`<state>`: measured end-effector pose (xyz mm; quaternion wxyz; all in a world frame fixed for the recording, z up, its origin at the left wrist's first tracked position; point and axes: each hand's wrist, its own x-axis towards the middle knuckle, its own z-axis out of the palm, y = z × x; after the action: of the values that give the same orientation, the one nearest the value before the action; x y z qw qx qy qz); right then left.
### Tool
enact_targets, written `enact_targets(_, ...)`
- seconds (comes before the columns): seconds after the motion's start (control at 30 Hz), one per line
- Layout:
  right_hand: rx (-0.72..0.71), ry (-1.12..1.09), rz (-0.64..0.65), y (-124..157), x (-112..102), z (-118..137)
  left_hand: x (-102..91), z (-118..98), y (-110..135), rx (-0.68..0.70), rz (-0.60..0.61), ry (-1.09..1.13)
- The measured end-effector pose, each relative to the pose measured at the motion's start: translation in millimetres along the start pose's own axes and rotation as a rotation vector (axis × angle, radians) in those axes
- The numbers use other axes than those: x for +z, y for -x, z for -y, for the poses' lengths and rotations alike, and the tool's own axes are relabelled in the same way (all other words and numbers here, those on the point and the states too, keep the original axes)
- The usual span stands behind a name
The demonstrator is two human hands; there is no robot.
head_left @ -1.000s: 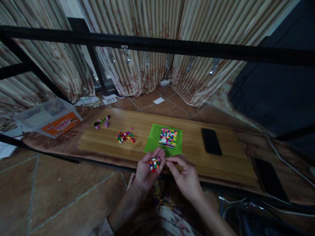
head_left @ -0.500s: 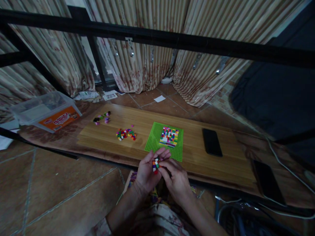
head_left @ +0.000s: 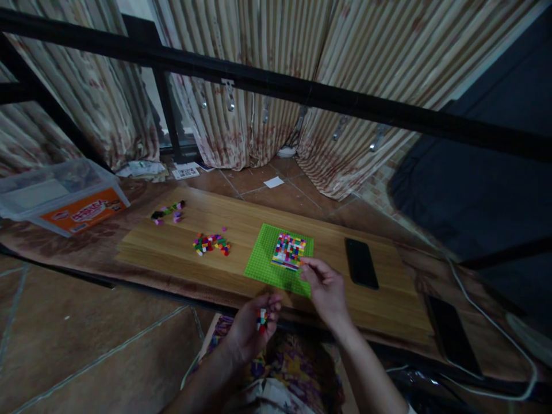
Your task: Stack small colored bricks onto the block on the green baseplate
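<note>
My left hand (head_left: 254,325) is cupped palm up in front of the board's near edge, its fingers curled around several small toy bricks (head_left: 262,317) in white, red, green and dark colours. My right hand (head_left: 325,284) pinches a small toy brick (head_left: 303,261), seemingly orange and mostly hidden by the fingertips. Those fingertips are at the near right corner of a multicoloured block of bricks (head_left: 288,250); I cannot tell whether the pinched brick touches it. This block sits on a green studded baseplate (head_left: 259,259), which lies on the wooden board (head_left: 241,218).
A pile of loose bricks (head_left: 211,244) and a small brick assembly (head_left: 168,211) lie to the left on the board. Farther left is a clear plastic box (head_left: 81,195) with an orange label. Two black phones, one on the board (head_left: 361,263) and one beyond it (head_left: 452,333), lie right.
My right hand has left my left palm and moved up and right to the brick block. My left hand has drawn back lower, its fingers curling more. The view has shifted slightly.
</note>
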<state>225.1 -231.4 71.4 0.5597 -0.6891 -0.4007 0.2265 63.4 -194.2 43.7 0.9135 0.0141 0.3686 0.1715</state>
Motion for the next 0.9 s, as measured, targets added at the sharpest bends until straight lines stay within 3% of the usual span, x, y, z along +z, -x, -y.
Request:
enact_targets(0.23,-0.248,0.358,0.060,-62.3,1.1,-10.6,-9.8,7.6,-1.6,0.008,-0.049,-0.028)
enact_targets(0.47,-0.458,0.665,0.107,-79.1,10.2,-17.8,-14.2,2.3,-2.3,0.032,-0.058,-0.016)
enact_targets(0.67,-0.486,0.664,0.092,-80.0,15.0,-22.3,-14.1,0.2,-4.4,0.028,-0.076,-0.016)
enact_targets(0.9,-0.397,0.516,0.070,-83.4,13.6,-31.1,-10.7,-2.2,-2.9,0.020,-0.090,-0.020)
